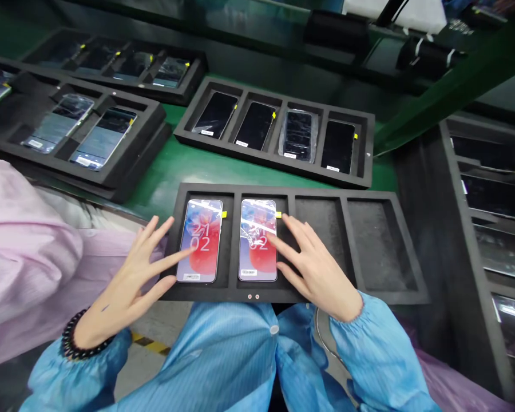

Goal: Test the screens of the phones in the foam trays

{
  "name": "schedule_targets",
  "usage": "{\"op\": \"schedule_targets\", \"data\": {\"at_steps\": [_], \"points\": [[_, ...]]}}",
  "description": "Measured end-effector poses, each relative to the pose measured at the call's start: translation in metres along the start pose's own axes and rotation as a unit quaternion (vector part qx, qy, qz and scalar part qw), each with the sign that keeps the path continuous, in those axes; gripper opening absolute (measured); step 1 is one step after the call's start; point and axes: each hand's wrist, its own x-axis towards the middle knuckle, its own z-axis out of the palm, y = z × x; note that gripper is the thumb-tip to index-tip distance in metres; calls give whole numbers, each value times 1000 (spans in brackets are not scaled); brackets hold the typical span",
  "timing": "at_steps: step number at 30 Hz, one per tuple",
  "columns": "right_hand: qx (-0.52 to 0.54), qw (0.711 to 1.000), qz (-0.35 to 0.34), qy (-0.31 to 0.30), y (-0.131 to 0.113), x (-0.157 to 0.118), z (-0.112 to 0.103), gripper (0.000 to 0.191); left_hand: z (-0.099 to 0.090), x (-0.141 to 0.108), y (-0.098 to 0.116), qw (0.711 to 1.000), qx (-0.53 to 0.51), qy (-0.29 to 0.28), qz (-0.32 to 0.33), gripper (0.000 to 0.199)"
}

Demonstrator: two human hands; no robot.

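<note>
A black foam tray (384, 246) lies in front of me, with two lit smartphones in its left compartments. Both screens show a red and blue wallpaper with large digits. My left hand (133, 280) is open, fingers spread, its index fingertip over the screen of the left smartphone (202, 260). On the other side, my right hand (315, 260) is also open, its index finger at the right part of the second smartphone's screen (253, 266) and its thumb near that phone's edge. Whether the fingertips press the glass I cannot tell. Each phone has a yellow tab and a white label.
Behind, another foam tray (278, 163) holds several dark phones. Stacked trays (131, 151) with phones stand at the left, more trays (463, 229) at the right. A green post (450, 97) slants down at the right. A person's pink sleeve (30, 246) is close by on the left.
</note>
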Motion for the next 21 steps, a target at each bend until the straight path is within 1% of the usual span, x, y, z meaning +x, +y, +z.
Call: {"op": "schedule_targets", "data": {"at_steps": [2, 3, 4, 6, 8, 9, 11, 14, 18, 21], "points": [[17, 997, -69, -24, 2, 7, -3, 35, 0, 3, -9, 999, 7, -19, 39, 43], [23, 995, -86, -33, 3, 12, -3, 32, 1, 5, -14, 998, 15, -27, 46, 42], [21, 996, -84, -36, 5, 16, -3, 33, 3, 8, -18, 998, 23, -31, 44, 42], [-7, 999, -41, -25, 8, 25, -3, 37, 8, 17, -23, 999, 40, -16, 16, 48], [-43, 999, 12, -1, 9, 32, -3, 43, 12, 26, -24, 999, 46, 20, -17, 55], [-55, 998, 27, 11, 10, 33, -4, 45, 13, 30, -22, 998, 44, 39, -26, 58], [-65, 997, 33, 24, 9, 35, -5, 46, 15, 37, -16, 997, 36, 64, -28, 59], [-61, 998, 18, 22, 5, 33, -7, 44, 18, 42, -7, 996, 39, 83, -13, 57], [-62, 998, 23, 15, 2, 34, -5, 42, 24, 41, -4, 995, 56, 84, 5, 55], [-66, 997, 32, 13, 3, 39, -4, 43, 24, 37, -5, 994, 74, 85, 14, 46]]}}
